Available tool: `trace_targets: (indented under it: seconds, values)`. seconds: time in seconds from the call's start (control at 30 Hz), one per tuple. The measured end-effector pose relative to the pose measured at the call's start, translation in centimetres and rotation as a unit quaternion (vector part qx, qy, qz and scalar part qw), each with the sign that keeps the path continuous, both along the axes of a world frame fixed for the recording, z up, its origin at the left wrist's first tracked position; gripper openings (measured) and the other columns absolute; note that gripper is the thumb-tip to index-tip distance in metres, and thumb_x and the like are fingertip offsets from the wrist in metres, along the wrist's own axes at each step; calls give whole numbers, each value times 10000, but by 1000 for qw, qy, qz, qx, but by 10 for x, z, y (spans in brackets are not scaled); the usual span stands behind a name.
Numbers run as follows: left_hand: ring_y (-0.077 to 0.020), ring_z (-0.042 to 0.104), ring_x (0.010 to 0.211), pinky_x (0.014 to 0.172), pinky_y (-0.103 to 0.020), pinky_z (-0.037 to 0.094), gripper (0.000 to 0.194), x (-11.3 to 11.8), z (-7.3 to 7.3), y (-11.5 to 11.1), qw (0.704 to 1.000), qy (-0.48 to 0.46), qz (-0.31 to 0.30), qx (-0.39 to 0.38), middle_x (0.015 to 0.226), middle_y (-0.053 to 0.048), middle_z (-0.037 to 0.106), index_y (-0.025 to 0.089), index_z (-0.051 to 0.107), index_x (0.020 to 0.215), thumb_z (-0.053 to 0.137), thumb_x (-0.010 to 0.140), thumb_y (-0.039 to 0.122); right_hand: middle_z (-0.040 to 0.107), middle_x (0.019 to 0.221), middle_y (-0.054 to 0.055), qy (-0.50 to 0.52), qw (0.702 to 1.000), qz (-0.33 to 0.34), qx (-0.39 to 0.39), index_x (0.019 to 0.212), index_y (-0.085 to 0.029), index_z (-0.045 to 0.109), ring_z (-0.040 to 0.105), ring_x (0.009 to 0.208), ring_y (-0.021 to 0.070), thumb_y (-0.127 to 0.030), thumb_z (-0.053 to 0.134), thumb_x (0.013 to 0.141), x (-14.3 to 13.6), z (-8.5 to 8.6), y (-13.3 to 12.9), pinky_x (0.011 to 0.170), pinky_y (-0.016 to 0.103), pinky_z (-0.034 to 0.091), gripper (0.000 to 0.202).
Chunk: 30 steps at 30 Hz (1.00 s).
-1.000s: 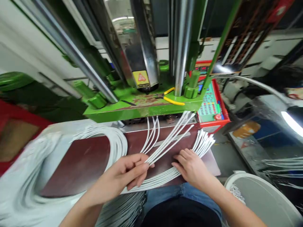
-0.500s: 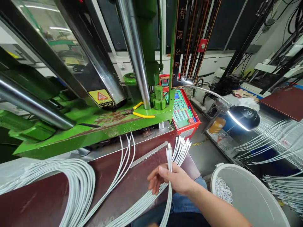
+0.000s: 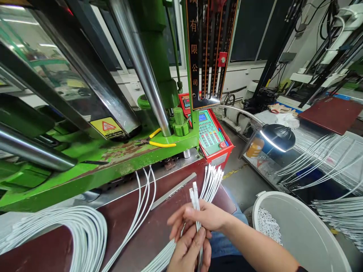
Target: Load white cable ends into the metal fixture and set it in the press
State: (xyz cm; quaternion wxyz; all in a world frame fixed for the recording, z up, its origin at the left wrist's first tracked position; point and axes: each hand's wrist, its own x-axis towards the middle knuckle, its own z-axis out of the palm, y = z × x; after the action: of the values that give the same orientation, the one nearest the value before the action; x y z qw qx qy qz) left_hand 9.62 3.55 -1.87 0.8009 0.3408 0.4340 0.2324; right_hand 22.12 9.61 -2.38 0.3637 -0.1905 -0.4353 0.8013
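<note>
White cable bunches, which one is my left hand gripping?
The slim bunch amid both hands. The thicker bunch shows beyond the right hand, loose strands run under the green machine, and the coil lies far left.

White cable bunch sat near 6 o'clock, held together; pale tips pointed about 12 o'clock, slightly staggered.

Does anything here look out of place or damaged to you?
Two things, perhaps. Yellow-handled pliers lie loose on the green machine base, which seems an odd spot for a tool. Beside them, a reddish-brown patch breaks up the green paint, so the surface looks worn.
</note>
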Motion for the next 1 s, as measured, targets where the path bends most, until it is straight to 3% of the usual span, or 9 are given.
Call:
trace_targets:
  seconds: [0.17,0.27,0.37,0.43,0.57,0.7,0.8,0.9,1.0]
  values:
    - [-38,347,374,401,-165,204,404,5,-3,-1,998,-51,-9,-21,419,20,488,130,583,755,609,757,533,619,1044,145,19,992,-114,52,1209,-128,541,614,850,186,-506,527,870,28,13,20,739,319,483,508]
    - [-57,404,338,368,-165,268,356,11,-4,2,995,-83,-4,-46,450,22,514,137,583,804,613,771,490,625,1055,138,-76,989,-38,120,1206,-112,562,613,852,168,-467,537,876,43,22,20,788,308,472,485]
    - [-103,477,326,334,-200,346,325,19,-2,9,993,-109,26,-42,514,11,560,143,568,829,615,776,461,631,1084,118,-194,969,39,151,1268,-143,521,617,726,118,-465,554,861,48,26,14,666,225,487,520]
    - [-115,505,344,341,-209,377,313,23,-1,12,992,-115,41,-34,539,-1,581,140,565,835,609,787,447,622,1122,120,-221,961,37,162,1278,-153,516,630,749,122,-475,553,856,48,27,12,656,209,490,533]
    - [-117,513,381,370,-217,398,332,25,-5,11,992,-113,43,-41,530,-7,581,127,593,852,630,772,448,585,1200,122,-213,955,-12,204,1287,-150,511,578,1055,192,-464,549,860,43,32,15,870,258,456,532]
    - [-156,560,504,472,-273,458,319,21,-13,7,990,-99,98,-15,570,-40,610,113,620,783,701,713,413,672,1031,39,-325,896,135,270,1189,-182,602,645,848,131,-392,544,882,35,45,22,730,161,466,376]
    - [-145,552,519,512,-278,461,354,12,-12,7,989,-84,123,-26,597,-33,606,107,631,846,708,702,421,682,928,29,-357,877,70,314,1161,-163,605,638,756,110,-401,433,942,29,49,36,670,164,462,367]
    - [-127,524,501,506,-269,445,338,0,-3,9,986,-63,151,-16,629,-17,602,131,596,954,660,758,399,643,1022,72,-450,781,-89,424,1126,-143,614,579,958,181,-402,552,886,22,41,57,844,268,429,358]
    - [-117,504,504,504,-265,431,235,-9,7,12,985,-54,163,14,663,-14,592,152,562,924,579,830,367,587,1071,107,-557,650,-102,507,1098,-143,624,499,1042,244,-353,693,786,9,23,73,920,385,366,383]
